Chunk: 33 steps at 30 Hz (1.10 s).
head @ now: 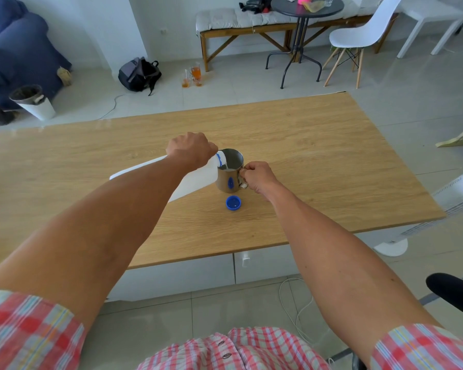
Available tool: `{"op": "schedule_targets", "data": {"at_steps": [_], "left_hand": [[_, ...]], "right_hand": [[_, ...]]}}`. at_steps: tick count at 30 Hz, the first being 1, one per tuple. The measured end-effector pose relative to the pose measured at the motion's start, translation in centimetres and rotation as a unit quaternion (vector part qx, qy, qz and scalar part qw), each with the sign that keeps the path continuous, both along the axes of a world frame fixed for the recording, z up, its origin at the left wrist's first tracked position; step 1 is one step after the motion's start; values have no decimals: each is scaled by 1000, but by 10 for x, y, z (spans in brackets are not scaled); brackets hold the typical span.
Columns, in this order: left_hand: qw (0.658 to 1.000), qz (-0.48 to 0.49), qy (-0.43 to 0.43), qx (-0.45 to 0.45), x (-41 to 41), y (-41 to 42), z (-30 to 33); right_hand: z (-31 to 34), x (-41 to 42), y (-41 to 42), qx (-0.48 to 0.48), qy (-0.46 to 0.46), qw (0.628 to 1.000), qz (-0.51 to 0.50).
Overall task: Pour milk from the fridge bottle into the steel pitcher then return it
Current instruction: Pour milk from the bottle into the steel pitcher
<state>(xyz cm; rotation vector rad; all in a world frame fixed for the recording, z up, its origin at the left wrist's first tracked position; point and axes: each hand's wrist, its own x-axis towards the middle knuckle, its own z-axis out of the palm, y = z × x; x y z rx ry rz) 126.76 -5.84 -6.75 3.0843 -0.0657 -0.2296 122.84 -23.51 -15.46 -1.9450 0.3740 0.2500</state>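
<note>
While left hand (190, 149) fingers wrap the tilted milk bottle (198, 177), neck over the steel pitcher (230, 170) on the table (318, 156), right hand (259, 176) fingers pinch its handle. Risk: overtilt, milk overshoots rim. Cap (233, 203) lies just beside.

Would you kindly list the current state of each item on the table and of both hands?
milk bottle: uncapped, tipped, mouth over the pitcher, pouring.
steel pitcher: upright on the table, some milk inside.
blue cap: off the bottle, lying on the table in front of the pitcher.
left hand: closed around the bottle near its neck.
right hand: fingers closed on the pitcher handle.
</note>
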Motion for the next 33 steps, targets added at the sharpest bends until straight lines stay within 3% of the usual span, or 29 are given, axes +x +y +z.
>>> {"op": "schedule_targets", "data": {"at_steps": [33], "left_hand": [[1000,2,6,1,1,-1,3]], "right_hand": [[-11,8,1,13,2,1000,-4]]}}
